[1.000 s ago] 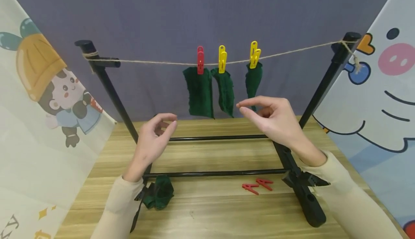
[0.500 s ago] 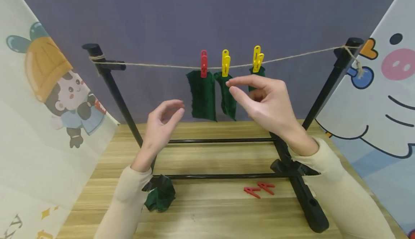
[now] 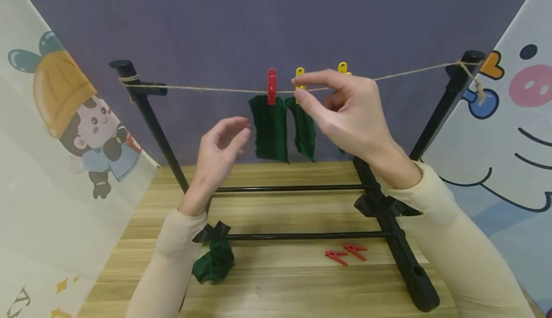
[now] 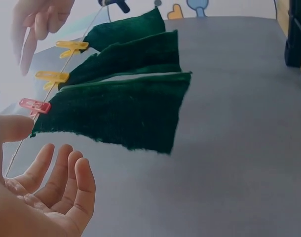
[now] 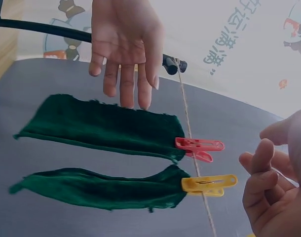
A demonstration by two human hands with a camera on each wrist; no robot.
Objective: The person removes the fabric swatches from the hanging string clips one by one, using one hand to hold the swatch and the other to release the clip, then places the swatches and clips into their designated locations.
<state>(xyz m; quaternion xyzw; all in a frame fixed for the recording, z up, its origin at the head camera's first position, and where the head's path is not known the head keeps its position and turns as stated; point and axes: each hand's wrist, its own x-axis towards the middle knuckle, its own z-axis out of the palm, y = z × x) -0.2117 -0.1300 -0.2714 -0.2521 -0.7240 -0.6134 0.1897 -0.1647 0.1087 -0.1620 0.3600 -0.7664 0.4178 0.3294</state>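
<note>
A dark green cloth (image 3: pixel 271 133) hangs from the string under a red clothespin (image 3: pixel 271 86). Beside it, a yellow clothespin (image 4: pixel 53 77) clips a narrower green cloth (image 3: pixel 304 133). The third green cloth (image 4: pixel 133 30) hangs from another yellow clothespin (image 4: pixel 71 45); in the head view my right hand mostly hides it. Left of the cloths, my left hand (image 3: pixel 221 157) is raised with relaxed fingers and holds nothing. My right hand (image 3: pixel 355 114), empty, has its fingers loosely bent near the middle clothespin, and a gap shows between them in the right wrist view.
The string (image 3: pixel 207 88) is tied between two posts of a black frame (image 3: pixel 431 112). Two red clothespins (image 3: pixel 336 256) lie on the wooden table (image 3: pixel 293 289). A crumpled green cloth (image 3: pixel 214 263) lies by the frame's left foot.
Both hands have risen toward the string. My right hand has also moved left, from below the third cloth to near the middle clothespin. The view has shifted slightly.
</note>
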